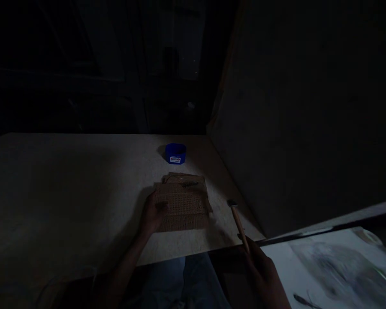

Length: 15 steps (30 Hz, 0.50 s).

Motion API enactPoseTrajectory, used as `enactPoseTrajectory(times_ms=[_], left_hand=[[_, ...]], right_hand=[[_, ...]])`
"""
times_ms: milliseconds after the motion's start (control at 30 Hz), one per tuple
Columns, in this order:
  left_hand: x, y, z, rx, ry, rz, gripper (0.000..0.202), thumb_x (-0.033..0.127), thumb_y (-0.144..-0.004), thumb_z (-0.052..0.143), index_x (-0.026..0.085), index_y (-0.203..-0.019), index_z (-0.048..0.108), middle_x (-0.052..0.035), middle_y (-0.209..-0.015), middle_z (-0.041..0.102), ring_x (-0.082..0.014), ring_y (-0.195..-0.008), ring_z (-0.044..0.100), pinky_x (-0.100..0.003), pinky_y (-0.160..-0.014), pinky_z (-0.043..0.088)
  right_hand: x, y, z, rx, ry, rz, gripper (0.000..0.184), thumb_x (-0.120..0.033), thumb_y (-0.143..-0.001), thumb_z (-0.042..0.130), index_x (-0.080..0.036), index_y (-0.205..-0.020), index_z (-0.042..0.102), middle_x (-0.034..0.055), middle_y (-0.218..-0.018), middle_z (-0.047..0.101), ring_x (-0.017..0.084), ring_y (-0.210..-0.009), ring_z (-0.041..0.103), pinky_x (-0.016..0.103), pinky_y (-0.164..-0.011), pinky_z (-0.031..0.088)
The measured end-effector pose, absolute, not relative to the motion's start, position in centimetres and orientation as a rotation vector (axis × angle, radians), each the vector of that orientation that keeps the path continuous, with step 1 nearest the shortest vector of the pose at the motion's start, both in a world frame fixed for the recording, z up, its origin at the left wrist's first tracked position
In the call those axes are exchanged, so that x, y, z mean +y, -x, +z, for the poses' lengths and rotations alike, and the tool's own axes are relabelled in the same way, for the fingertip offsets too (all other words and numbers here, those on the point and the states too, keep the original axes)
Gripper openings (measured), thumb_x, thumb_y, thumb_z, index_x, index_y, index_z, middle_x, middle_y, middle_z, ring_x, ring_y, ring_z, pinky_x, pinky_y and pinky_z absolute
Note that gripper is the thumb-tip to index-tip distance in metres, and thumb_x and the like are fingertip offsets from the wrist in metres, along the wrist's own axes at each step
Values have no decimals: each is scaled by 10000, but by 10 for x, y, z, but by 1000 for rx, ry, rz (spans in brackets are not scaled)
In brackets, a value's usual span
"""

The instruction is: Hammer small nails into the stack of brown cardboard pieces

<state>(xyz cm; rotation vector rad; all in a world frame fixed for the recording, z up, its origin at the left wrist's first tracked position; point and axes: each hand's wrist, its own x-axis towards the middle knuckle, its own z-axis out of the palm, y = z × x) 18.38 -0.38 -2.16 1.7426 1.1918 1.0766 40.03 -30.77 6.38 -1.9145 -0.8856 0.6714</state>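
A stack of brown corrugated cardboard pieces [185, 204] lies near the front edge of the table, with dark marks on the upper part. My left hand [152, 212] grips the left edge of the stack, thumb on top; its other fingers are mostly hidden. To the right, my right hand [259, 259] is closed around the wooden handle of a small hammer [238, 221]. The dark head of the hammer points away from me, apart from the cardboard. Dim light blurs the details.
Beyond the cardboard stands a blue open container [175, 153] with a white label, on the pale table [83, 189]. A tall dark panel [296, 128] rises along the right side. Below it, at lower right, a white surface [283, 257] carries a dark thin object [304, 301].
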Motion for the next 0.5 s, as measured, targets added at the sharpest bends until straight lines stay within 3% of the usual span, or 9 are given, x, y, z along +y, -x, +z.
enactPoseTrajectory(times_ms=[200, 367, 500], left_hand=[[0, -233, -21, 1138, -1849, 1037, 583, 209, -698, 715, 200, -1262, 568, -143, -1306, 599, -334, -1283, 546, -520, -1120, 410], [-6, -276, -20, 1043, -1935, 1009, 557, 221, -747, 684, 154, -1284, 553, -179, -1333, 584, -345, -1302, 529, -528, -1114, 412], [-13, -293, -21, 933, -1952, 953, 541, 236, -791, 671, 200, -1313, 534, -157, -1329, 602, -340, -1291, 541, -528, -1101, 417]], right_hand=[[-321, -386, 69, -885, 1846, 764, 549, -591, -921, 547, -194, -1277, 678, 94, -975, 782, 257, -755, 707, 330, -756, 590], [-330, -379, 63, -855, 1862, 696, 582, -633, -888, 559, -199, -1245, 707, 116, -979, 785, 312, -913, 722, 351, -788, 592], [-330, -373, 65, -845, 1894, 708, 620, -644, -904, 512, -182, -1281, 684, 122, -995, 784, 304, -889, 729, 351, -793, 585]])
